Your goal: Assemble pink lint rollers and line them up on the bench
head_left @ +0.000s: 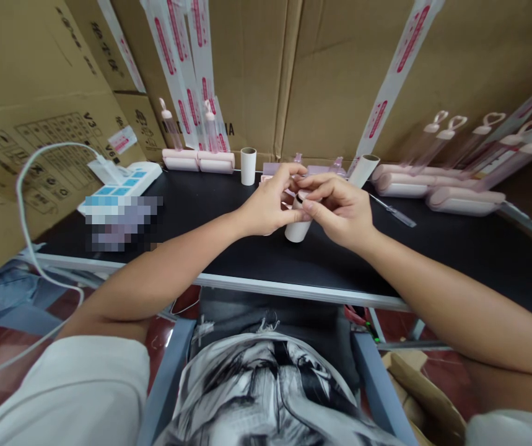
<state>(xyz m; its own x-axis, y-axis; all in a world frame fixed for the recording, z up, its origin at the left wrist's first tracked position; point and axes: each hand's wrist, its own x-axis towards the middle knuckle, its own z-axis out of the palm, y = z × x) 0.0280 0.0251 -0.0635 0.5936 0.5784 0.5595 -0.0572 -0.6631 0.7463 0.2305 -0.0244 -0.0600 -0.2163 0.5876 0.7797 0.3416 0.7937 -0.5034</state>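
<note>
Over the middle of the table, a short white tube [297, 231] stands slightly tilted between my hands. My left hand [272, 201] is closed around its upper left side, with the thumb across the front. My right hand [342, 207] pinches at the tube's top end, thumb and fingers on a small pale cap-like piece [303, 194] with a dark band under it. Fingers partly hide this piece, so how far it sits in the tube cannot be told. Just behind my hands lie translucent lilac pieces [324, 168] and a pink part, partly covered.
Another white tube [248, 167] stands upright at the back; a third tube [363, 171] leans right of my hand. Pink rollers with clear handles [407, 183] lie at right, two more [179, 160] at back left. A thin tool [393, 210] and a power strip [130, 184] rest on the black table.
</note>
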